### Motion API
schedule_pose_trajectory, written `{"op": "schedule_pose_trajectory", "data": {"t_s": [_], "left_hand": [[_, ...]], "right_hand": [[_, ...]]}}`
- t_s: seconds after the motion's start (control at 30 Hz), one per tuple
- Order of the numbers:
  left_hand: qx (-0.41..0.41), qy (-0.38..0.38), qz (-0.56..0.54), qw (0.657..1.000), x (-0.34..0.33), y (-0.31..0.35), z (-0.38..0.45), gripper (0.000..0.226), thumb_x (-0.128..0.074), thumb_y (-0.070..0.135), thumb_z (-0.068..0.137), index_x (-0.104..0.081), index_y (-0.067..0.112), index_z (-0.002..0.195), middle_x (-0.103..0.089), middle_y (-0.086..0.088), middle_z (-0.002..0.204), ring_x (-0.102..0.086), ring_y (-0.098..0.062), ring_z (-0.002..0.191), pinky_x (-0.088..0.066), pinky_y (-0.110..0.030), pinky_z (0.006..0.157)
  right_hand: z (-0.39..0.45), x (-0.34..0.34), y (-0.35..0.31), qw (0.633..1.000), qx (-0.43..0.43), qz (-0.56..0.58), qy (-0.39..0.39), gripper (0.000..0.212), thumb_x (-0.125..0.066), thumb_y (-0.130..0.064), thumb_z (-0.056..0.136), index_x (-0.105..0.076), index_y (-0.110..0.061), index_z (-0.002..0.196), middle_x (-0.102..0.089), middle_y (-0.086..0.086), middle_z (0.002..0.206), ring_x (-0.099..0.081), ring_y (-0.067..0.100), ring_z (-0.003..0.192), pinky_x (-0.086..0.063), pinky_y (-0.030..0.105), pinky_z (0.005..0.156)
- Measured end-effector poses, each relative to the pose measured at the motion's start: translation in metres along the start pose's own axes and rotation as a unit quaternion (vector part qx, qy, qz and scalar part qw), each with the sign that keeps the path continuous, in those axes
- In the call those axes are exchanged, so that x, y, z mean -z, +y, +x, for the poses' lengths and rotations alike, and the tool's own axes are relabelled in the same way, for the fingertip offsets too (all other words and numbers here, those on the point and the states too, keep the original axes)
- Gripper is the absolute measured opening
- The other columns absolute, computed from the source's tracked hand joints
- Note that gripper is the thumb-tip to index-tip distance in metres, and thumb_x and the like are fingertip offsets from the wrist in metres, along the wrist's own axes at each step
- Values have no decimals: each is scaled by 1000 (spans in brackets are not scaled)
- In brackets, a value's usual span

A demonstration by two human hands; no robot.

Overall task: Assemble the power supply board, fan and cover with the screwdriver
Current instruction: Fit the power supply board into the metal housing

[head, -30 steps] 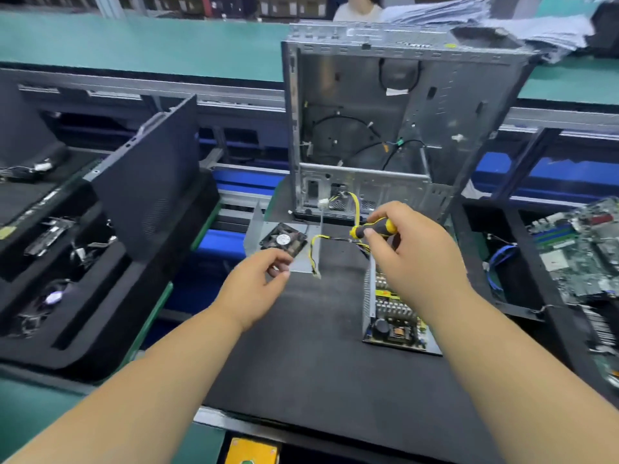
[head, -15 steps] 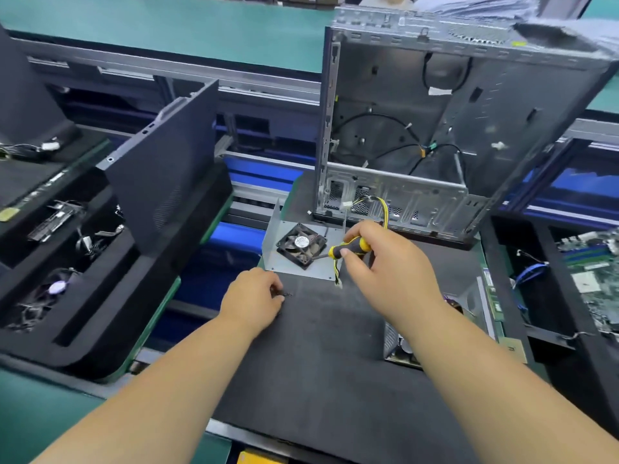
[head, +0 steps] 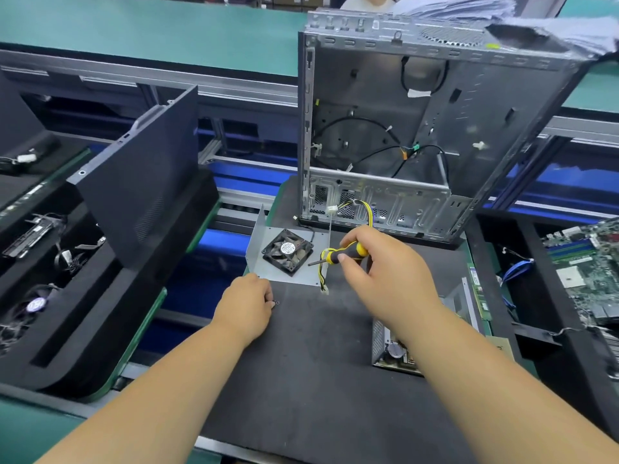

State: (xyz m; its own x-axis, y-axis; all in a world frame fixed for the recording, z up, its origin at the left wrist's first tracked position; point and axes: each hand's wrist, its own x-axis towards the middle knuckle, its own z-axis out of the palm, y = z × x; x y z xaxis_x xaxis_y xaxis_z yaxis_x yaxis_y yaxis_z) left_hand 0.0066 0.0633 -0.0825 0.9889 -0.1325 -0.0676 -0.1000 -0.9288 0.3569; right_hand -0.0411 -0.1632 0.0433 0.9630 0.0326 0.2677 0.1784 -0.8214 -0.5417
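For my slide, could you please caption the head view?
Right hand grips the screwdriver beside the fan on its metal cover; left hand reaches a screw.

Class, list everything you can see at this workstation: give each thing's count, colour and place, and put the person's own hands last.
Case: one, grey metal, upright at the back of the mat.
Mat: one, black, centre.
Cover: one, grey sheet metal, in front of the case.
Fan: one, black, lying on the cover.
Screwdriver: one, yellow and black, over the cover's right edge.
Screw: one seen, dark, on the mat.
Board: one, partly hidden under the right forearm.
Motherboard: one, green, far right.
Foam trays: black, left.
Left hand: on the mat by the screw.
Right hand: grips the screwdriver.
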Motion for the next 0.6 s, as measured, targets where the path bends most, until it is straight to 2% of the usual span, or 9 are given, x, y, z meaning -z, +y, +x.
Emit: {"op": "schedule_pose_trajectory", "data": {"t_s": [0.07,0.17,0.23,0.3,0.4,0.5,0.53,0.6], "left_hand": [[16,5,-46,999,5,0,-3,17,-64,25,88,-55,29,75,-54,9,90,-53,-13,84,-46,-29,69],[78,14,-198,977,19,3,-12,19,-65,24,87,-57,31,71,-64,6,75,-61,-10,68,-45,-24,58],[96,-3,-312,945,33,13,-18,14,-65,24,86,-61,30,74,-70,5,75,-65,-13,68,-50,-26,61],[74,-27,-401,913,47,30,-21,12,-65,19,88,-64,24,77,-74,2,80,-68,-14,72,-53,-29,69],[58,-29,-524,849,62,60,-20,11,-63,8,90,-63,13,80,-73,-2,81,-66,-10,72,-51,-21,67],[75,-58,-655,749,65,87,-22,8,-59,4,92,-64,10,93,-69,0,77,-62,-8,67,-52,-18,63],[79,-71,-685,721,64,94,-23,11,-58,4,93,-66,9,97,-68,0,75,-62,-7,65,-52,-16,61],[84,-90,-712,691,60,107,-25,13,-58,5,93,-69,7,98,-67,0,75,-61,-6,63,-52,-14,58]], "right_hand": [[0,5,1,1000,0,4,8,7,-61,-31,89,-57,-34,95,-54,-18,71,-49,-1,76,-30,19,53],[-3,16,3,999,-7,33,17,7,-60,-30,89,-57,-34,92,-56,-28,81,-49,-2,76,-29,20,53],[-5,24,4,997,-20,72,20,8,-60,-30,90,-55,-36,91,-62,-24,81,-50,3,70,-33,24,53],[-9,33,5,992,-35,122,27,10,-61,-29,90,-55,-37,90,-67,-18,82,-49,7,62,-37,26,54],[-16,49,5,976,-53,205,50,9,-62,-26,89,-58,-35,90,-69,-15,81,-51,7,58,-43,29,56],[-29,65,8,956,-67,275,77,10,-61,-22,90,-61,-32,88,-70,-8,78,-60,18,65,-46,38,57],[-34,70,10,952,-73,284,86,11,-61,-22,90,-61,-32,88,-69,-7,76,-61,21,67,-48,38,58],[-44,77,15,948,-84,292,96,10,-62,-23,90,-62,-33,88,-67,-4,73,-61,23,71,-48,32,57]]}}
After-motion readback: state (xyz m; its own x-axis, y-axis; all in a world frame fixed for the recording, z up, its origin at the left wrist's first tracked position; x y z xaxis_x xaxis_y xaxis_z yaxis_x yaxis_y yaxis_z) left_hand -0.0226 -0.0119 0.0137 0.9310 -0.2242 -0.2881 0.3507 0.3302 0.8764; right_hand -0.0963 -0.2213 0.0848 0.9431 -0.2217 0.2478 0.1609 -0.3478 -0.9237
